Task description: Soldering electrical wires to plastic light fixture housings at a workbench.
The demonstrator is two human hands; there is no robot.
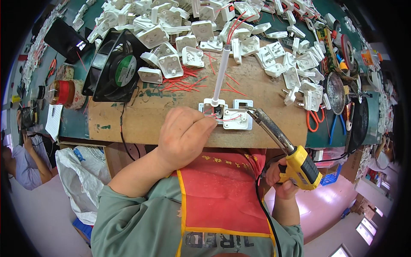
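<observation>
My right hand is wrapped round the handle of a yellow and black soldering gun. The gun's metal barrel points up and left, its tip at the right edge of a small white plastic housing. Closed fingers of my left hand pinch a thin red wire that crosses this housing; the fingertips are partly hidden. Just beyond them, a white tube stands upright on a white part, with red wires coming out of its top.
A pile of white plastic housings fills the far bench beside cut red wires. At left stand a black fan and a jar. Red-handled scissors, blue-handled pliers and a round metal dish lie at right. Another person sits far left.
</observation>
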